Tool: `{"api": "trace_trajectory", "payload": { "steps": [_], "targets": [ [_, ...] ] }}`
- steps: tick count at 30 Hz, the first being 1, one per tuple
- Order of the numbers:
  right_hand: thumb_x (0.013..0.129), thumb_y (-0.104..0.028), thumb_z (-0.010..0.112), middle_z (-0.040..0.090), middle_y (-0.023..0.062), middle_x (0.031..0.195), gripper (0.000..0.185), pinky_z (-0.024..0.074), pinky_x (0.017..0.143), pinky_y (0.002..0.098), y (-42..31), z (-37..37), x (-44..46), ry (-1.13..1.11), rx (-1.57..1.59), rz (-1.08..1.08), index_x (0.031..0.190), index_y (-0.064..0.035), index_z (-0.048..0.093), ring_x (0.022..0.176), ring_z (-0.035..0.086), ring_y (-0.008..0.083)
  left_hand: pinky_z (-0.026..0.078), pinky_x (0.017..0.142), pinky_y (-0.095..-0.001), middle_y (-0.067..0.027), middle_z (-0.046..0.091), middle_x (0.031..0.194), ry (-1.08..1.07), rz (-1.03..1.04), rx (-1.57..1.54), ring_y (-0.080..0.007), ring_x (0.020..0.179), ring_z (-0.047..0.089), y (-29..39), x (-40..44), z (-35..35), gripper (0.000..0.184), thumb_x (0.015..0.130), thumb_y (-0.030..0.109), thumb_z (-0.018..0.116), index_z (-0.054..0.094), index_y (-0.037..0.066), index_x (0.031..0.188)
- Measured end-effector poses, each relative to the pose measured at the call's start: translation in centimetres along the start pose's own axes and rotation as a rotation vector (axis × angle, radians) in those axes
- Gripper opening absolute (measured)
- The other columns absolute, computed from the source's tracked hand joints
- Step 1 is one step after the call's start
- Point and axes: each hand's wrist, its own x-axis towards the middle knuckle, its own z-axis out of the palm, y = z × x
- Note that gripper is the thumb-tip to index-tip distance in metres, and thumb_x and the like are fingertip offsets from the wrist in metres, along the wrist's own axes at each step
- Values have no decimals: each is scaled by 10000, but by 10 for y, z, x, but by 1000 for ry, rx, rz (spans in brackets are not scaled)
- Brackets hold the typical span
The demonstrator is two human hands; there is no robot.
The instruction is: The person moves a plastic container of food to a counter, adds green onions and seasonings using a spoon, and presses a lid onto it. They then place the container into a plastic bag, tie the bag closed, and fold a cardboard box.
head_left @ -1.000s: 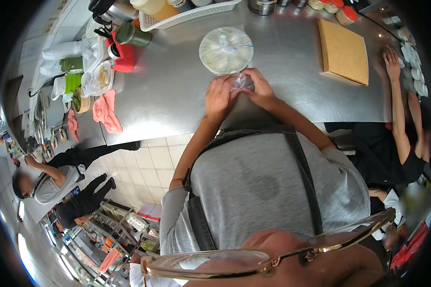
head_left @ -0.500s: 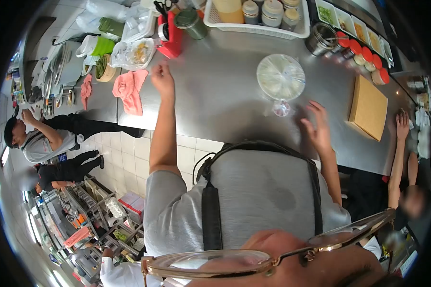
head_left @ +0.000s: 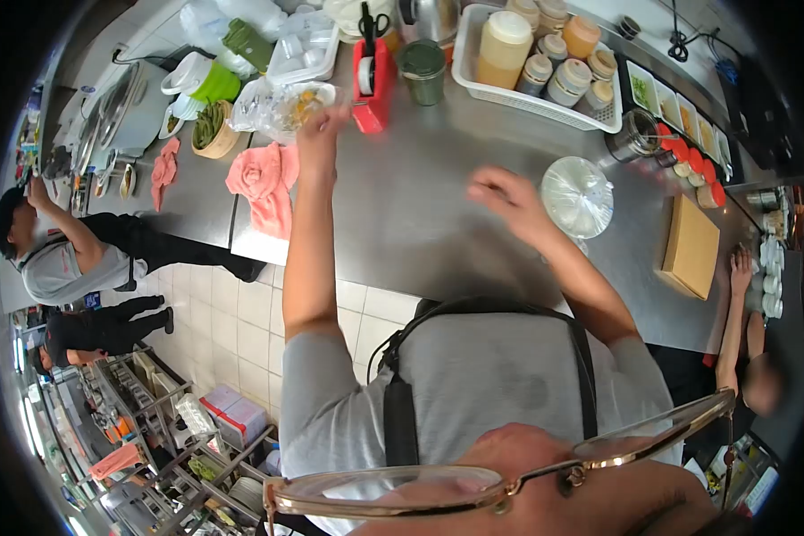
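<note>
My left hand is at the right edge of a white tub with a clear plastic bag and yellowish bits in it. Its fingers are smeared, and whether they touch the bag I cannot tell. Just right of that hand stands a red tape dispenser with black scissors upright at its back. Held above the steel counter, my right hand has its fingers stretched out to the left and holds nothing. Beside it sits a round bowl wrapped in clear plastic, partly behind my right forearm.
Pink cloths lie left of my left forearm. A white basket of bottles and a dark green lidded cup stand at the back. Red-lidded jars and a cardboard box are rightward, near another person's hand.
My left hand has moved up to the bagged tub. My right hand has swung left, from near the wrapped bowl's lower right to its left. The view has shifted.
</note>
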Motion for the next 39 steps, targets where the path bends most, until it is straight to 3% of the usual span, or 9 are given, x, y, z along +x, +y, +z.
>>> {"api": "trace_trajectory", "payload": {
  "steps": [3, 7, 10, 15, 25, 29, 34, 37, 39],
  "targets": [
    [984, -298, 610, 634, 53, 1014, 292, 494, 865, 305, 35, 47, 70, -110, 527, 267, 1087, -26, 624, 939, 620, 174, 432, 790, -231, -7, 650, 860, -16, -1, -57, -87, 810, 562, 52, -134, -45, 87, 860, 100, 716, 673, 27, 840],
    [956, -430, 621, 597, 66, 1212, 462, 497, 945, 364, 98, 91, 165, -129, 889, 511, 1230, -59, 605, 1065, 622, 212, 380, 1005, -501, -37, 643, 691, -85, 44, -231, -183, 741, 587, 43, -266, -100, 120, 784, 13, 723, 631, 59, 723],
    [922, -472, 651, 560, 66, 1266, 517, 483, 969, 394, 126, 122, 214, -47, 1163, 727, 1249, -76, 597, 1090, 609, 219, 447, 910, -369, -44, 638, 710, 81, -274, -101, -164, 737, 589, 22, -305, -106, 74, 826, 36, 742, 677, 23, 791],
    [912, -371, 697, 673, 62, 1172, 416, 514, 928, 396, 147, 158, 226, 207, 760, 585, 1177, -56, 643, 1041, 636, 211, 488, 750, -279, -62, 662, 772, 113, -429, 79, -152, 762, 610, -32, -314, -103, 95, 852, 70, 757, 709, -11, 842],
    [936, -254, 687, 712, 48, 1024, 266, 524, 775, 244, 144, 154, 181, 171, 821, 477, 1110, -54, 703, 869, 630, 100, 500, 721, -321, -94, 691, 800, 154, -298, 636, -187, 756, 620, -58, -354, -113, 61, 839, 35, 747, 731, 4, 888],
    [925, -287, 701, 543, -46, 752, 297, 405, 632, 225, 46, 101, 165, -18, 704, 173, 1118, -64, 731, 708, 486, 62, 503, 744, -338, -106, 692, 820, 206, -187, 579, -207, 772, 625, -61, -366, -100, 68, 840, 32, 740, 733, 10, 903],
    [869, -238, 755, 642, -5, 799, 239, 414, 660, 219, -60, -12, 99, 14, 557, -104, 1002, -39, 763, 723, 553, 76, 495, 797, -353, -98, 691, 886, 330, 68, 734, -220, 828, 606, -16, -356, -71, 117, 864, 67, 723, 732, 26, 974],
    [883, -206, 695, 742, 135, 929, 563, 590, 756, 378, -90, -86, 24, -3, 241, -325, 1392, -41, 523, 815, 715, 277, 488, 803, -363, -88, 687, 881, 305, 109, 819, -224, 859, 589, 8, -364, -39, 139, 880, 95, 714, 728, 29, 1002],
    [843, -214, 745, 728, 104, 904, 540, 537, 777, 342, -80, -138, -25, 24, 6, -298, 1322, -71, 542, 809, 669, 230, 465, 830, -374, -72, 678, 854, 287, 65, 798, -233, 863, 582, 23, -371, -7, 141, 882, 105, 708, 733, 49, 1008]
  ]
}}
